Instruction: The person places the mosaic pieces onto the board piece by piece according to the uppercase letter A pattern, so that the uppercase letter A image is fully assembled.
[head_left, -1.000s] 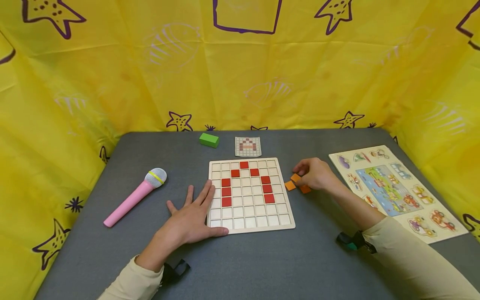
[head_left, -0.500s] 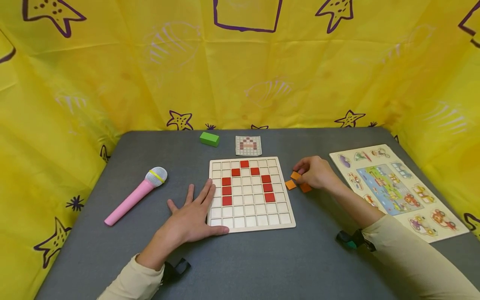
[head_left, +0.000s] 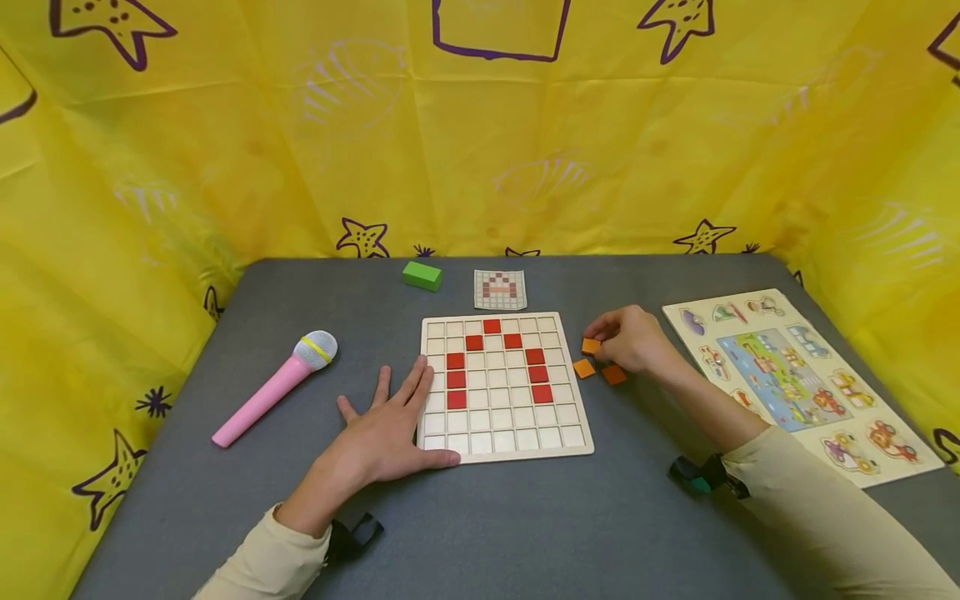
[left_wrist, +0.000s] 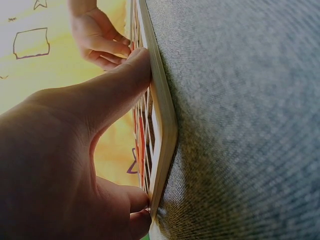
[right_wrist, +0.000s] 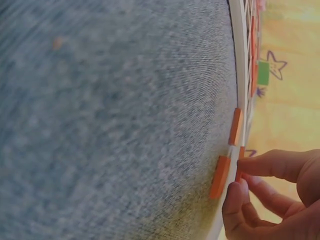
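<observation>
A light wooden grid board lies on the table, with several red square tiles set in its cells in an arch shape. My left hand rests along its left edge, fingers spread and straight, with the thumb on the near edge. To the right of the board, my right hand pinches an orange square tile between thumb and fingers. Two more orange tiles lie just below it, one nearer the board and a darker one under the hand.
Behind the board lies a small card printed with a grid pattern, beside a green block. A pink toy microphone lies at left. A wooden picture puzzle lies at right. Yellow patterned cloth surrounds the grey table.
The orange tile at my right fingers has shifted slightly away from the other two, widening the gap. My left hand stays put on the board.
</observation>
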